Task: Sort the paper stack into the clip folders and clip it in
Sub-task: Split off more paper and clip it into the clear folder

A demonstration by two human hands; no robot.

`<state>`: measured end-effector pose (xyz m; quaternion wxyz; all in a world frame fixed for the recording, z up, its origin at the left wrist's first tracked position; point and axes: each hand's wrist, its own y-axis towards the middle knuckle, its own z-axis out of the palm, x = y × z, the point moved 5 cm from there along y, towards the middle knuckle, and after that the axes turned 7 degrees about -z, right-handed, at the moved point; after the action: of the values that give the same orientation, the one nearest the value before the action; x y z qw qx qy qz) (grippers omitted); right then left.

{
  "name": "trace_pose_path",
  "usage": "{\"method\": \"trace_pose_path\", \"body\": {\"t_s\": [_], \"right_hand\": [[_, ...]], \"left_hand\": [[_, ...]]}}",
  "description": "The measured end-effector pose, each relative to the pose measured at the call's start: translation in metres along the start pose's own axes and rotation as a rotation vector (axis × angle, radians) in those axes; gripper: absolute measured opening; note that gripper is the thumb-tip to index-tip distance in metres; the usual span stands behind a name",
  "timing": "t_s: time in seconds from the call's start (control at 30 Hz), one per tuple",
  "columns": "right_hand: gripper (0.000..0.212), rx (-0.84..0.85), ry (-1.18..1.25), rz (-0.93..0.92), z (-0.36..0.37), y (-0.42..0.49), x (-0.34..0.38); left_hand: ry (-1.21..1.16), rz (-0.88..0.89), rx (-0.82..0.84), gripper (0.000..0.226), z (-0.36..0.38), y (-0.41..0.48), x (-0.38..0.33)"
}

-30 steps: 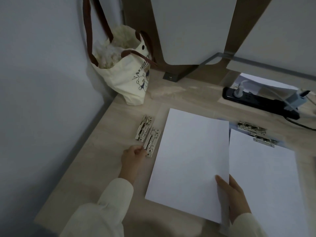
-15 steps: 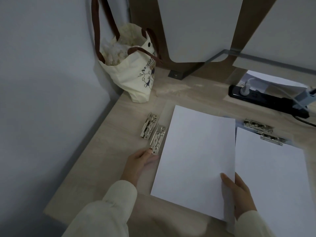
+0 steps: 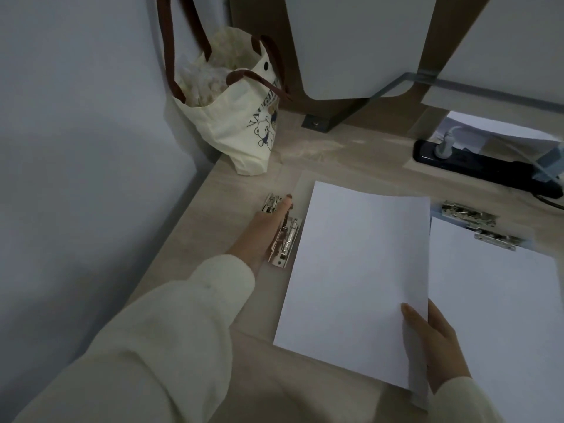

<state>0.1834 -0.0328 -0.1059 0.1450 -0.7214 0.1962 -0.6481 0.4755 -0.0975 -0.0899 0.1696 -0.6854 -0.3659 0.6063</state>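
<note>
- The right-hand grip (image 3: 439, 346) is pinching the near right corner of the paper stack (image 3: 357, 270), thumb on top and fingers beneath. The stack is lying on the bench (image 3: 195, 227), long axis running away from the person.
- The left-hand grip (image 3: 262, 236) is spread, fingers straight, holding nothing. It is reaching along the two metal clips, with the index tip lying beside the far clip (image 3: 270, 204) and the palm edge beside the near clip (image 3: 287, 239). Whether it is pressing on either one cannot be told.
- Both clips are sitting just beside the stack's left long edge, in line with that edge. The left hand is much the nearer, so it looks placed to work the clips while the right hand is likely feeding the sheets leftward.
- The clear folder (image 3: 300, 181) under the stack is showing only as a faint edge. In the dim light it is unclear whether the clip levers are standing raised.
- The second paper pile (image 3: 503, 315), under its own clips (image 3: 470, 213), is running off the frame's right side.
</note>
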Motion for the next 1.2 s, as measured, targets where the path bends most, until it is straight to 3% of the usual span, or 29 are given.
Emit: {"method": "trace_pose_path", "body": {"t_s": [0.17,0.27,0.47,0.6,0.73,0.8,0.93,1.07,1.2], "right_hand": [[0.021,0.016,0.065,0.044,0.003,-0.005,-0.001],[0.025,0.021,0.099,0.073,0.006,-0.009,-0.004],[0.021,0.015,0.156,0.052,0.018,-0.013,-0.002],[0.022,-0.005,0.165,0.034,0.029,-0.015,-0.002],[0.018,0.002,0.14,0.017,0.035,-0.013,-0.001],[0.019,0.005,0.133,0.007,0.034,-0.012,-0.001],[0.023,0.018,0.12,-0.013,0.032,-0.009,-0.003],[0.03,0.032,0.107,-0.015,0.03,-0.005,-0.007],[0.022,0.04,0.093,-0.001,0.03,-0.006,-0.007]], "left_hand": [[0.278,0.067,-0.14,0.072,0.003,-0.002,-0.011],[0.383,0.058,-0.212,0.058,0.002,-0.002,-0.015],[0.168,0.1,-0.087,0.022,-0.002,-0.004,-0.018],[0.175,0.093,0.06,0.033,0.0,-0.009,-0.015],[0.131,0.023,0.133,0.014,-0.001,-0.013,-0.006],[0.051,-0.057,0.172,0.018,-0.002,-0.019,-0.003],[0.036,-0.081,0.194,0.027,-0.004,-0.024,0.002],[-0.001,-0.034,0.227,0.022,0.0,-0.032,0.001],[0.032,-0.053,0.242,0.024,-0.007,-0.038,0.016]]}}
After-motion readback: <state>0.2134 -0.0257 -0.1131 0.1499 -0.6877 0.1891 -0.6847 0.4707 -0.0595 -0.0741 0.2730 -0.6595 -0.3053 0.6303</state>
